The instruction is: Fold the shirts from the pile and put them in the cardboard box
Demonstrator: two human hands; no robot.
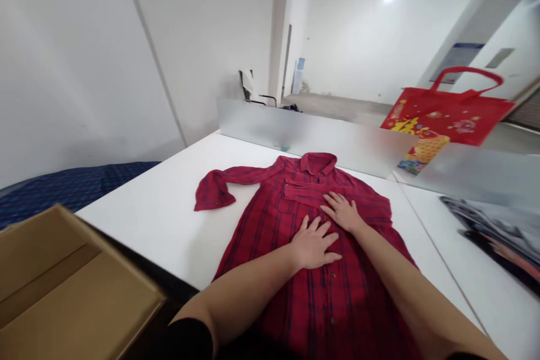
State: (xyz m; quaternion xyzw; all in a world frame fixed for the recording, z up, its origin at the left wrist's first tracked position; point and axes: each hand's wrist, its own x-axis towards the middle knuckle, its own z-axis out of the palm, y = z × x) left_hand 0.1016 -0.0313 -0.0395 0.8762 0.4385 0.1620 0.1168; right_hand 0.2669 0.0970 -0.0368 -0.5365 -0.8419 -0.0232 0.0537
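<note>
A red plaid shirt (270,202) lies spread front-up on the white table (169,208), collar pointing away from me. Its left sleeve is folded across near the table's left side. My left hand (313,243) rests flat on the middle of the shirt with fingers spread. My right hand (342,211) lies flat just beyond it on the chest area, fingers stretched out. Both hands press on the cloth and hold nothing.
An open cardboard box (63,292) stands at the lower left. A red printed tote bag (447,118) sits behind a low frosted divider (320,135). Dark clothing (498,236) lies on the neighbouring table at right. A blue patterned fabric (67,185) is at far left.
</note>
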